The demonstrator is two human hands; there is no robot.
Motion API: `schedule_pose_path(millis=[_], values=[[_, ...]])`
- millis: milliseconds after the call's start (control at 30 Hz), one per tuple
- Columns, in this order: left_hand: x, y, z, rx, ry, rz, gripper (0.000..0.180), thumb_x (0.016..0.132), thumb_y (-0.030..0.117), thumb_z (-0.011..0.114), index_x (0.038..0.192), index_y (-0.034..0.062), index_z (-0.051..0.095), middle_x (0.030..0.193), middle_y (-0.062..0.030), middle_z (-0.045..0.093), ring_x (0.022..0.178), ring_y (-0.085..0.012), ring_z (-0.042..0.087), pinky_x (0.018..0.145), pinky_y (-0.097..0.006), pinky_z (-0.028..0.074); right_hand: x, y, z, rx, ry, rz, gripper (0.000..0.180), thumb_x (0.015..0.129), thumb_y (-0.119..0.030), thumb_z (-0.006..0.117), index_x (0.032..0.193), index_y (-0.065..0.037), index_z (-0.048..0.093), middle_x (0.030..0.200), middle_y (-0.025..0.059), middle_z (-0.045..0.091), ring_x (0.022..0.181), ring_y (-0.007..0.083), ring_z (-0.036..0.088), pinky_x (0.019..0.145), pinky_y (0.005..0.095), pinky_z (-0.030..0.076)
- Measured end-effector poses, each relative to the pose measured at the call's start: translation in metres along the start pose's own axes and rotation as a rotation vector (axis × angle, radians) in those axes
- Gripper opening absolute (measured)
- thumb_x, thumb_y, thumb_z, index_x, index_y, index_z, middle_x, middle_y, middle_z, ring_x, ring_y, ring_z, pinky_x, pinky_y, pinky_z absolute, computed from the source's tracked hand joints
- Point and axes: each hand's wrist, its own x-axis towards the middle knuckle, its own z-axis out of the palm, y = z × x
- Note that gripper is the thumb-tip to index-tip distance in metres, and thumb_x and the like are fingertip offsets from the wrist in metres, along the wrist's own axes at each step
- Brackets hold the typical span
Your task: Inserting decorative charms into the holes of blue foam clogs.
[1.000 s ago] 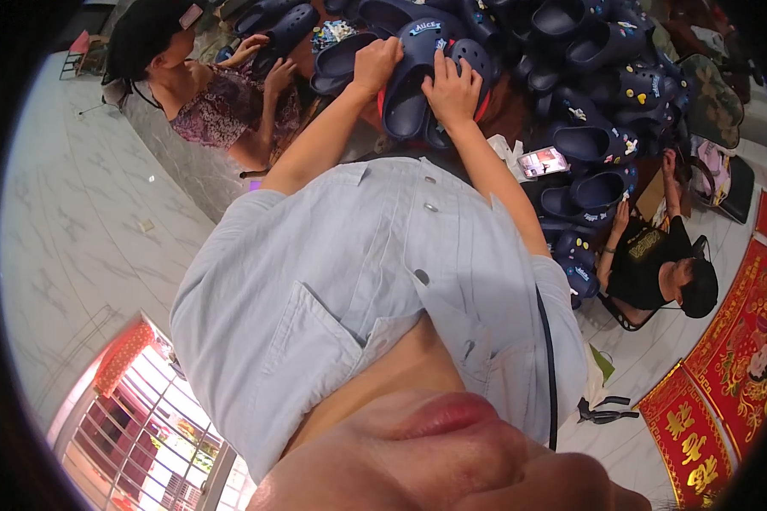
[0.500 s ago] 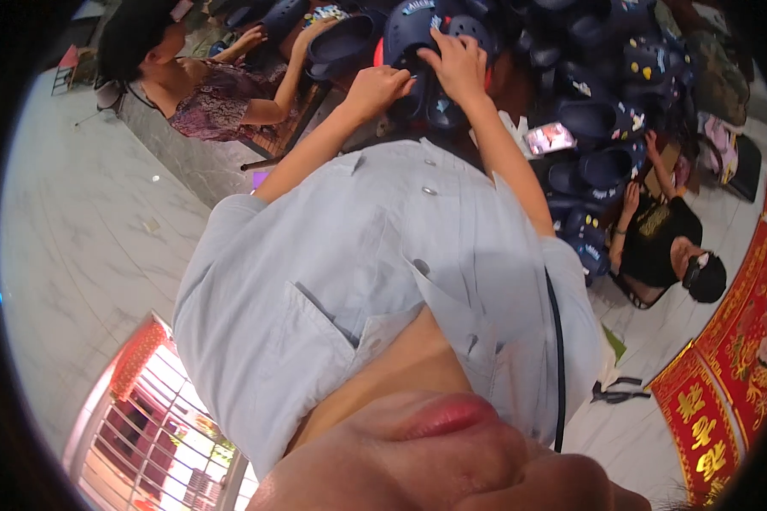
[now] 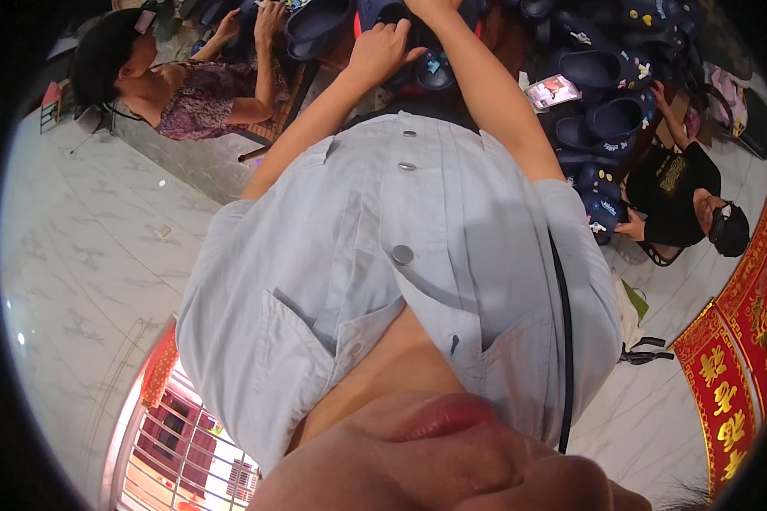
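My left hand [image 3: 377,56] is at a navy clog [image 3: 382,12] by the upper edge of the view. Its fingers curl against the clog and its thumb points out to the right. My right hand [image 3: 432,7] is at the same clog from the right; the upper edge cuts off its fingers. Just below them lies another navy clog [image 3: 435,71] with small light charms on it. A strip of something red [image 3: 358,27] shows beside the clog at my left hand. Whether a small charm is between my fingers cannot be seen.
Navy clogs [image 3: 591,68] with colourful charms pile up at the right, beside a clear-cased card or phone [image 3: 552,90]. A person [image 3: 187,95] at the left handles things near a large navy clog [image 3: 317,29]. Another person [image 3: 675,192] sits at the right, touching clogs.
The view has shifted, so my hands and the clog sit higher. My left thumb has come away from its fingers. The right person's lower hand has moved down to a clog.
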Motion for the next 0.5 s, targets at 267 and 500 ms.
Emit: schedule_pose_path(millis=[267, 500], values=[[0.004, 0.002, 0.014, 0.017, 0.032, -0.031, 0.062, 0.068, 0.058, 0.077, 0.093, 0.0066, 0.050, 0.070, -0.0089, 0.062, 0.070, -0.0252, 0.065, 0.060, -0.036, 0.047, 0.024, 0.000, 0.004, 0.060, -0.157, 0.089, 0.049, 0.093, -0.054, 0.051, 0.101, -0.012, 0.075, 0.108, 0.0141, 0.071, 0.112, 0.0365, 0.058, 0.097, 0.0556, 0.038], [0.001, 0.003, 0.017, 0.026, 0.030, -0.054, 0.058, 0.069, 0.052, 0.079, 0.094, 0.0082, 0.050, 0.071, -0.0074, 0.063, 0.072, -0.0235, 0.065, 0.061, -0.036, 0.045, 0.028, 0.014, 0.032, 0.056, -0.064, -0.061, 0.044, 0.098, -0.039, 0.043, 0.096, -0.008, 0.075, 0.106, 0.0161, 0.071, 0.110, 0.0368, 0.060, 0.094, 0.0554, 0.039]])
